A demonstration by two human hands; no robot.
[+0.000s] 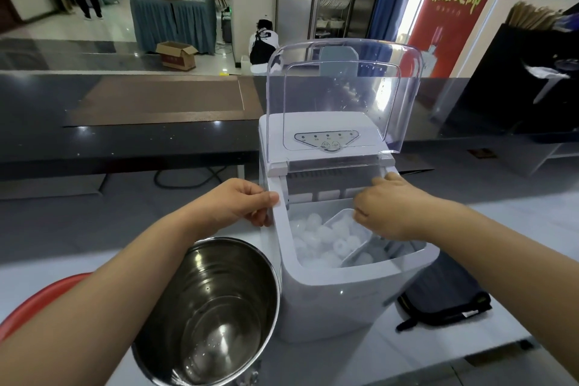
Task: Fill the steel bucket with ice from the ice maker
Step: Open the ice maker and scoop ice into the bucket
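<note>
In the head view, the white ice maker [338, 301] is sitting on the table [454, 351] with its clear lid [344, 88] standing straight up. Ice [313, 229] is lying inside, and a clear scoop [341, 226] is resting on it. The left hand [241, 204] is holding the maker's left wall, its grip curling round the edge. The right hand [391, 207] is reaching into the bin with bent fingers over the scoop; I cannot tell if its grip is holding it. The steel bucket [194, 276] is standing just beside the maker, on its left. A dark bag [445, 298] is lying to the right.
</note>
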